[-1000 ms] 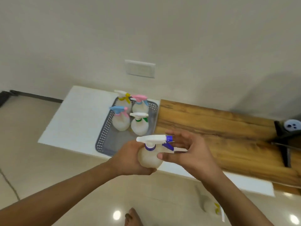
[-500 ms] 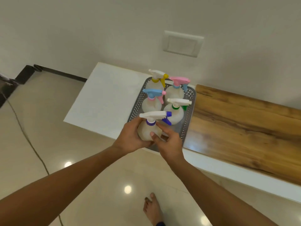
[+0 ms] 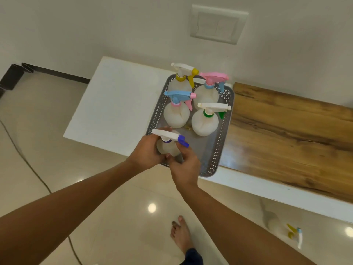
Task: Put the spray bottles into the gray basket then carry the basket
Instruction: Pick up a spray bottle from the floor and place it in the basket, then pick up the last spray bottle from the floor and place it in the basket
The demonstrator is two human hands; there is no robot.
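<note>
Both hands grip a purple-trigger spray bottle (image 3: 169, 148) at the near left corner of a gray basket (image 3: 225, 138) on a white-and-wood surface (image 3: 118, 104): the left hand (image 3: 147, 152) cups its body, the right hand (image 3: 184, 169) pinches its near side. Deeper in the basket stand four bottles, blue-topped (image 3: 176, 111) and green-collared (image 3: 205, 119) in the middle row, yellow-collared (image 3: 180, 81) and pink-topped (image 3: 208, 88) at the far end. A bare foot (image 3: 180, 234) shows on the glossy floor below the basket.
</note>
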